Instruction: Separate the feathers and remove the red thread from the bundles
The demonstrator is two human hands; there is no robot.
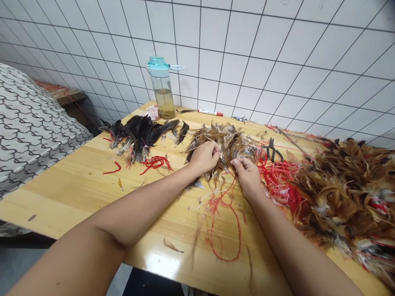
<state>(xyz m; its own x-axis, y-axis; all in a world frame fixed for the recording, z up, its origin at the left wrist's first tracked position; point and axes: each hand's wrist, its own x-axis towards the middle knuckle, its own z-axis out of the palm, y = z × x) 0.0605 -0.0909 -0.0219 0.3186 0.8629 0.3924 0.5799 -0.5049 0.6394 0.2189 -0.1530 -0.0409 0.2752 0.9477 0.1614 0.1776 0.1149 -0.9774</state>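
A loose pile of brown and grey feathers [235, 139] lies at the middle of the table. My left hand [204, 157] is closed over its front left side, fingers curled in; what they pinch is too small to make out. At the pile's front edge my right hand [248, 174] is closed, thumb against forefinger on what looks like a thin feather. Below the hands a red string [239, 234] runs down in a loop across the wood. A tangle of red strings [278, 177] touches the right side of my right wrist.
Black feathers [140, 135] and short red cord [157, 163] lie left. A large brown feather bundle [355, 192] covers the table's right. Black-handled snips [272, 150], a red-and-white marker [210, 113] and a water bottle [163, 90] stand or lie farther back, near the tiled wall [245, 44].
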